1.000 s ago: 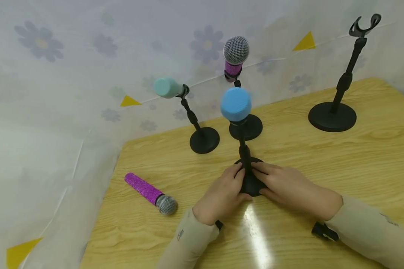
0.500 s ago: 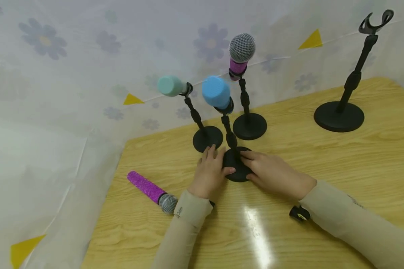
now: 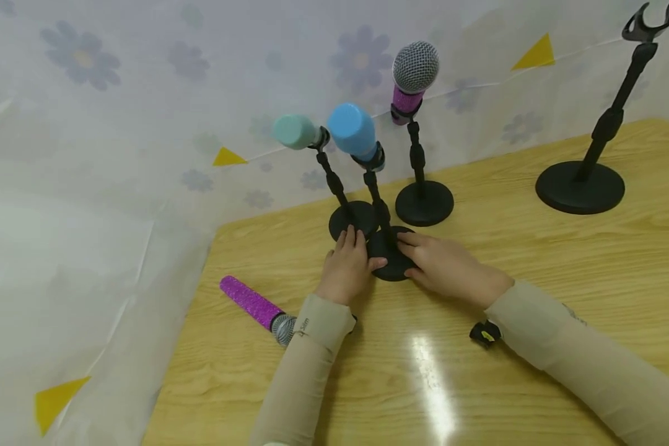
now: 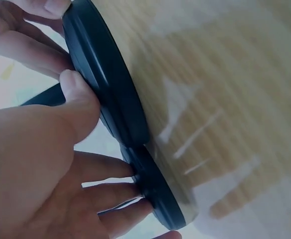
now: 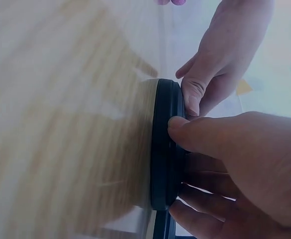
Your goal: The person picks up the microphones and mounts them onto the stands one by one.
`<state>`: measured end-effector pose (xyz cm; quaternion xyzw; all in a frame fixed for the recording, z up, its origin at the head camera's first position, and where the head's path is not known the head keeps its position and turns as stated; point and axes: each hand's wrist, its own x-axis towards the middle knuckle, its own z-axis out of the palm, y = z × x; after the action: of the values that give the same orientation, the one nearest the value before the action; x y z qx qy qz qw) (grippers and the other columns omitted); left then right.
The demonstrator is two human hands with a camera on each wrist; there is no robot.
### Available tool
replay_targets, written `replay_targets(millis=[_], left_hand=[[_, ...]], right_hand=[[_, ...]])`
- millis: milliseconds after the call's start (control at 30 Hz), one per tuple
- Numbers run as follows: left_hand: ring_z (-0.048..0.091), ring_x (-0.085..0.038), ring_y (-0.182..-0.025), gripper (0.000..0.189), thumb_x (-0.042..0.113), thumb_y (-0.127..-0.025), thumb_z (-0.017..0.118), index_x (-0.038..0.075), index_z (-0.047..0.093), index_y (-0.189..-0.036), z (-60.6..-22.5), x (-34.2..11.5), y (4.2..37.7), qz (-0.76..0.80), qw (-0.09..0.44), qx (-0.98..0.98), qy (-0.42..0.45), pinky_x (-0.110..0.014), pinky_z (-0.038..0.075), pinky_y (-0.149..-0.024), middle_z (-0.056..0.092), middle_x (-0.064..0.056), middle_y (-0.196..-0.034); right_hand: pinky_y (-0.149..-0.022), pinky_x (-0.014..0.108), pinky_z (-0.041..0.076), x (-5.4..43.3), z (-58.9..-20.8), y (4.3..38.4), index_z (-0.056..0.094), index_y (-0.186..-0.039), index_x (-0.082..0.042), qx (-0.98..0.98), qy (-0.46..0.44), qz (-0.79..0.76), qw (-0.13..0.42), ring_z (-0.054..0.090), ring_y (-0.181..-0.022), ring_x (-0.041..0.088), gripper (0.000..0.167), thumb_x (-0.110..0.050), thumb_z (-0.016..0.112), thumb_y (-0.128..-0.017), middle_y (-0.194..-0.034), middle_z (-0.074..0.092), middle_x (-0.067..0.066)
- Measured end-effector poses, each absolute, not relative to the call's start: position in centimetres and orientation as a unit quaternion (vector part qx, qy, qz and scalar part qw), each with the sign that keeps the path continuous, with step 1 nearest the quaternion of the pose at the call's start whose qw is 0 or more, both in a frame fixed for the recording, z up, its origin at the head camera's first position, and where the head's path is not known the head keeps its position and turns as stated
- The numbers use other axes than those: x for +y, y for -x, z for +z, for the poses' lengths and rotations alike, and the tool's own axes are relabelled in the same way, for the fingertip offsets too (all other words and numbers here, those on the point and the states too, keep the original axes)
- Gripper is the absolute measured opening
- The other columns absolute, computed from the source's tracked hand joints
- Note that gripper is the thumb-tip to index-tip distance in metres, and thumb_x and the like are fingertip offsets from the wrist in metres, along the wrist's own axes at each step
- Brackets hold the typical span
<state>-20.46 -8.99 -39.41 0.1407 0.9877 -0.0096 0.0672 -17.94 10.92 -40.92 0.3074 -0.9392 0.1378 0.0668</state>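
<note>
A microphone with a blue foam cover (image 3: pixel 352 130) sits tilted in the clip of a black stand (image 3: pixel 390 271), whose round base is on the table. My left hand (image 3: pixel 342 269) rests its thumb on that base, while its extended fingers touch the base of the stand behind (image 3: pixel 342 218). That rear stand carries a microphone with a teal cover (image 3: pixel 295 132). In the left wrist view the two bases (image 4: pixel 105 74) appear to touch. My right hand (image 3: pixel 448 267) lays its fingers and thumb on the right side of the front base, the thumb (image 5: pixel 185 130) near its rim.
A purple glitter microphone (image 3: pixel 251 301) lies on the wooden table (image 3: pixel 228 384) at left, its head partly behind my left sleeve. Another purple microphone (image 3: pixel 415 68) stands on a stand at the back. A stand with a bare clip (image 3: pixel 580 189) is far right. Patterned sheeting hangs behind.
The stand with the blue-covered microphone has slid left and back, up beside the teal one's stand. My left fingers have shifted from its base to the rear base. The view has tilted slightly.
</note>
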Motion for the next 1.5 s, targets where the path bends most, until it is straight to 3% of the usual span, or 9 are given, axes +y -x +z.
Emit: replay_targets(millis=[300, 567, 933, 1067, 1200, 1500], left_hand=[[0.035, -0.035, -0.150, 0.082, 0.057, -0.098, 0.044, 0.000, 0.033, -0.156, -39.2, -8.6, 20.9, -0.030, 0.052, 0.986, -0.155, -0.047, 0.044, -0.116, 0.030, -0.022, -0.163], [0.033, -0.033, -0.152, 0.083, 0.061, -0.099, 0.041, 0.002, 0.033, -0.156, -39.7, -7.5, 20.9, -0.032, 0.059, 0.987, -0.143, -0.043, 0.040, -0.120, 0.030, -0.019, -0.164], [0.039, -0.034, -0.148, 0.081, 0.061, -0.100, 0.037, 0.001, 0.035, -0.155, -39.8, -7.0, 20.8, -0.063, 0.026, 0.986, -0.151, -0.041, 0.044, -0.116, 0.034, -0.019, -0.162], [0.039, -0.035, -0.148, 0.079, 0.059, -0.101, 0.038, 0.001, 0.036, -0.155, -39.9, -6.9, 20.9, -0.066, 0.034, 0.985, -0.157, -0.040, 0.041, -0.118, 0.034, -0.019, -0.162], [0.036, -0.035, -0.150, 0.079, 0.059, -0.101, 0.038, 0.001, 0.034, -0.156, -40.1, -6.9, 21.0, -0.051, 0.050, 0.985, -0.156, -0.041, 0.039, -0.120, 0.031, -0.019, -0.164], [0.028, -0.038, -0.153, 0.077, 0.056, -0.104, 0.039, 0.003, 0.028, -0.158, -40.4, -6.7, 21.4, -0.002, 0.073, 0.983, -0.167, -0.049, 0.037, -0.121, 0.024, -0.019, -0.166]], right_hand=[[-0.095, 0.052, 0.057, 11.1, -41.2, 19.1, 0.058, -0.137, 0.005, -0.937, -0.305, 0.164, 0.039, 0.062, -0.125, 0.041, 0.055, -0.021, 0.076, -0.091, -0.148, 0.052, 0.025], [-0.097, 0.053, 0.055, 12.4, -40.8, 19.7, 0.058, -0.138, 0.006, -0.939, -0.289, 0.186, 0.009, 0.061, -0.126, 0.040, 0.056, -0.020, 0.076, -0.091, -0.150, 0.051, 0.022], [-0.097, 0.054, 0.055, 12.8, -40.9, 20.1, 0.057, -0.137, 0.007, -0.937, -0.289, 0.195, 0.010, 0.061, -0.126, 0.041, 0.056, -0.019, 0.076, -0.091, -0.150, 0.050, 0.023], [-0.098, 0.053, 0.055, 13.3, -41.3, 20.2, 0.058, -0.137, 0.007, -0.931, -0.299, 0.211, 0.007, 0.061, -0.125, 0.041, 0.053, -0.015, 0.075, -0.091, -0.150, 0.050, 0.024], [-0.102, 0.055, 0.052, 14.6, -41.2, 20.0, 0.059, -0.136, 0.006, -0.928, -0.289, 0.232, -0.031, 0.058, -0.129, 0.042, 0.047, -0.013, 0.071, -0.094, -0.150, 0.049, 0.025], [-0.097, 0.058, 0.053, 19.7, -40.8, 19.2, 0.066, -0.127, 0.005, -0.933, -0.253, 0.255, -0.033, 0.062, -0.119, 0.045, 0.035, -0.012, 0.066, -0.097, -0.130, 0.065, 0.027]])
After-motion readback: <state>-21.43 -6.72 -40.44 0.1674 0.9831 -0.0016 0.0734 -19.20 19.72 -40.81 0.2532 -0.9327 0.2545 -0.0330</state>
